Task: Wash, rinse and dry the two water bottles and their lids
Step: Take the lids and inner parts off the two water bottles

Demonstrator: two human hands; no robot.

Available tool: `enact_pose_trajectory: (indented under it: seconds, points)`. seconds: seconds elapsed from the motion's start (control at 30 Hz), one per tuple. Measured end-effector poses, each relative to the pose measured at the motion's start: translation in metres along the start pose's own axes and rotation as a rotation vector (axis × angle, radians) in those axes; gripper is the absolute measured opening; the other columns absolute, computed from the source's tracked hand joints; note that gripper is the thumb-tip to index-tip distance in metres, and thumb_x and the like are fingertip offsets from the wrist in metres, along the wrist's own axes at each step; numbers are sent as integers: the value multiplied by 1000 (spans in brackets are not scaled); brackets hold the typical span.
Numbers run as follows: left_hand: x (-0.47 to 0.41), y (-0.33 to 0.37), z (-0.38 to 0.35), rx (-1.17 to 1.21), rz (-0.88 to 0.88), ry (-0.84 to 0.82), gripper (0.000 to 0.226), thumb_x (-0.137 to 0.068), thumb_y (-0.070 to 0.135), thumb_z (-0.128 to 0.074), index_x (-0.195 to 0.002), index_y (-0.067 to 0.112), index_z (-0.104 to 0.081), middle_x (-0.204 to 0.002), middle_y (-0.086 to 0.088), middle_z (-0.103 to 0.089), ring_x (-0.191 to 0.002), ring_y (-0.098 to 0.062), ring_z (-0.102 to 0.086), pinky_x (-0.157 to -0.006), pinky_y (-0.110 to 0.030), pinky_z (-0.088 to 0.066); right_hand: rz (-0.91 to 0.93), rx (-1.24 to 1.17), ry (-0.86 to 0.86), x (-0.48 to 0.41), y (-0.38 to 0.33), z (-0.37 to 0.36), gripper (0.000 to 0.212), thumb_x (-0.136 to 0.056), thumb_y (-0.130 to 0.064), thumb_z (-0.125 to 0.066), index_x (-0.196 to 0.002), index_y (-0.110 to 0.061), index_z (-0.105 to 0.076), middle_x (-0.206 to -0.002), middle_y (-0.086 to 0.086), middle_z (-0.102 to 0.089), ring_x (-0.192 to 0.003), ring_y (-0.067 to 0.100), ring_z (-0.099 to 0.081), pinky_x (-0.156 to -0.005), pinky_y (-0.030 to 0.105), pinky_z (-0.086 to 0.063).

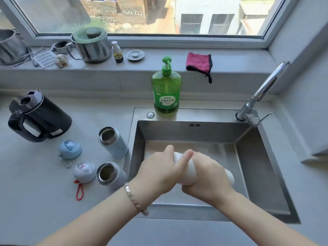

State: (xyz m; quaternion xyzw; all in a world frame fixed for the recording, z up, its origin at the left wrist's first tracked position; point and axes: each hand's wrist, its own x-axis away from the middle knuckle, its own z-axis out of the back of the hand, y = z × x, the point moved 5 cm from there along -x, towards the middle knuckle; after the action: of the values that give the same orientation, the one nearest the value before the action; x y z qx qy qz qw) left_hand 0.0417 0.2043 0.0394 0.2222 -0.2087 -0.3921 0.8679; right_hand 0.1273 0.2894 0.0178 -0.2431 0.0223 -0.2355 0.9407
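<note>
Above the sink (195, 132), lower centre of the frame, left hand (159, 168) and right hand (208, 177) both clasp one white rounded object (229, 177), fingers curled around it.

Both forearms are bare from the lower edge of the view up to the wrists. The left hand (159, 172) has a bracelet (133, 197) round its wrist. It is a narrow band of small, flat, rectangular metal links set end to end, silvery with a faint rose-gold sheen, and a small metal piece sits at its lower end. The right hand (208, 176) and its wrist are bare, as are the fingers (186, 155) of both hands.
</note>
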Motion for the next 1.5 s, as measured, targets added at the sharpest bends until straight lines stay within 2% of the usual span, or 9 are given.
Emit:
enact_pose_trajectory:
  seconds: [0.13,0.23,0.33,0.43,0.53,0.73,0.9,1.13,1.5]
  points:
    - [6,-1,2,14,-227,-263,66,-81,51,-60,-134,34,-25,-134,7,-31,-119,-12,-41,-92,-24,-38,-21,-98,-89,-2,14,1,46,-60,-28,-65,-104,-31,-51,-95,-12,-60,-86,13,-54,-70,27,-46]
    - [15,-5,8,62,-480,-190,64,-75,24,-68,-128,34,-35,-123,12,-38,-107,-9,-49,-87,-24,-45,34,-106,-163,-4,13,2,53,-57,-29,-65,-108,-36,-51,-99,-14,-61,-89,11,-57,-75,31,-49]
    - [14,-11,19,-24,-256,-109,72,-75,58,-64,-135,35,-30,-101,17,-50,-89,-10,-54,-78,-22,-42,65,-97,-207,-5,8,-1,48,-58,-28,-67,-104,-31,-53,-95,-11,-61,-86,15,-57,-72,32,-48]
    - [18,-18,13,-161,-302,-133,85,-72,67,-56,-140,46,-9,-139,15,-27,-118,-7,-42,-89,-21,-40,77,-108,-199,-7,5,-3,53,-59,-28,-70,-109,-32,-52,-98,-14,-61,-88,13,-57,-73,30,-47]
    - [25,-12,17,-77,-496,-111,59,-73,55,-55,-126,45,-31,-126,20,-35,-91,-5,-50,-69,-28,-51,98,-70,-256,-7,0,-7,55,-63,-28,-66,-114,-35,-49,-102,-16,-59,-90,11,-56,-73,24,-44]
    - [24,-24,12,16,-437,-175,62,-70,55,-57,-125,51,-28,-123,20,-37,-96,-9,-53,-78,-26,-49,85,-55,-282,-6,-8,-7,52,-66,-27,-63,-114,-35,-46,-100,-15,-58,-88,13,-56,-72,26,-45]
    - [24,-61,14,120,-93,-55,67,-59,69,-57,-121,51,-39,-103,24,-46,-92,-3,-52,-83,-26,-46,4,120,-377,-7,12,-18,48,-70,-32,-62,-109,-29,-35,-97,-14,-55,-77,14,-42,-61,28,-34]
    - [42,-95,15,135,178,41,62,-73,49,-70,-127,44,-41,-104,21,-47,-97,-9,-49,-84,-28,-42,-133,480,-567,-15,62,-42,51,-69,-29,-66,-93,-19,-22,-71,-5,-36,-74,24,-43,-50,28,-27]
    - [47,-101,0,181,252,-15,61,-71,46,-72,-125,43,-44,-101,16,-49,-92,-13,-53,-83,-31,-46,-244,627,-573,-19,92,-32,52,-69,-34,-70,-110,-19,-42,-108,0,-58,-94,22,-59,-65,27,-37]
